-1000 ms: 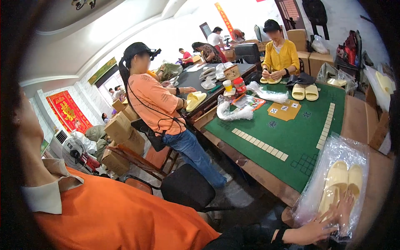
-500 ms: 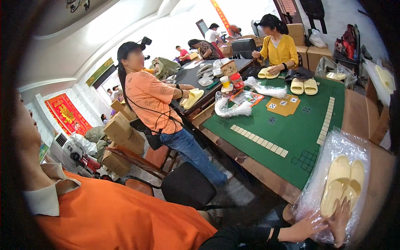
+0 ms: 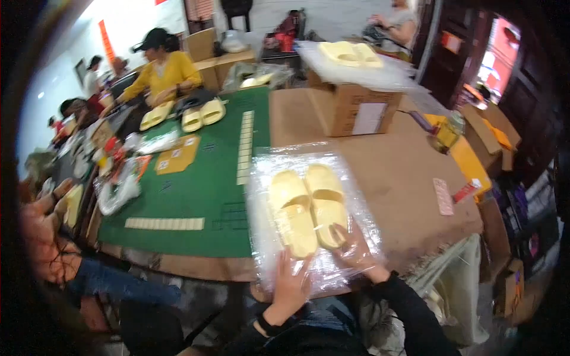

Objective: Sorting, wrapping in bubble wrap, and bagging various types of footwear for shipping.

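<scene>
Two pale yellow slide slippers lie side by side on a stack of clear plastic bags (image 3: 267, 273) at the table's near edge. Their strapped ends point away from me. At the near end of the left slipper (image 3: 291, 204), my left hand (image 3: 289, 286) is closed about the heel, its fingertips partly hidden. My right hand (image 3: 358, 249) has its fingers over the heel of the right slipper (image 3: 326, 207) and its thumb along the near side. Both hands rest over the clear plastic.
A cardboard box (image 3: 362, 110) topped with plastic bags and yellow slippers stands at the far side. Left lies a green mat (image 3: 196, 196) with rows of white tiles. A person in yellow (image 3: 160, 77) handles slippers across the table. A glass jar (image 3: 449, 132) stands at right.
My view has swung right, bringing the slippers and bags to the middle. The hands have moved apart, from together at one heel to one at each slipper's heel.
</scene>
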The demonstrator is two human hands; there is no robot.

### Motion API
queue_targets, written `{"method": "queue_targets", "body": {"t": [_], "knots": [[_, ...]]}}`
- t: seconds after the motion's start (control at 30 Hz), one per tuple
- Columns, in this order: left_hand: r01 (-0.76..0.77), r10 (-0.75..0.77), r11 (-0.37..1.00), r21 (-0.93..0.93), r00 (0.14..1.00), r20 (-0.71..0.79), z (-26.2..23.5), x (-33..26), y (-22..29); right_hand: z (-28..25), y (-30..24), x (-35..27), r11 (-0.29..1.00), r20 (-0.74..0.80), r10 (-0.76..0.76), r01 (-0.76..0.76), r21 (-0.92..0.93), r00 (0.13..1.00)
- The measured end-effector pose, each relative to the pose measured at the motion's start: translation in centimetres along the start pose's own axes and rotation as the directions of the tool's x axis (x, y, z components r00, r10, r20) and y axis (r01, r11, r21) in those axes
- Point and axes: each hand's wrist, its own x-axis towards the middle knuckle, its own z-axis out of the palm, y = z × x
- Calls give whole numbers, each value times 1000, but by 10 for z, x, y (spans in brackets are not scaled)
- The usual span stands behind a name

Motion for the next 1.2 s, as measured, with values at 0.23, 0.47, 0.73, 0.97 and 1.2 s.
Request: {"method": "queue_targets", "body": {"t": [0.23, 0.47, 0.73, 0.97, 1.2], "knots": [[140, -131, 977, -160, 989, 68, 11, 2, 3, -6, -9, -2, 720, -68, -420, 288, -631, 905], [232, -189, 867, -441, 972, 141, 8, -10, -27, -37, -135, -40, 969, 586, -244, 212, 125, 772], [313, -210, 586, -747, 949, 234, 50, -13, -65, -55, -149, 12, 783, 224, -429, 484, -391, 875], [311, -352, 719, -621, 934, 59, -9, 7, 2, -20, -129, 7, 772, 519, -163, 436, -462, 839], [161, -153, 774, -612, 986, 65, -7, 5, 5, -27, -108, 15, 789, 86, -226, 234, -568, 970]]}}
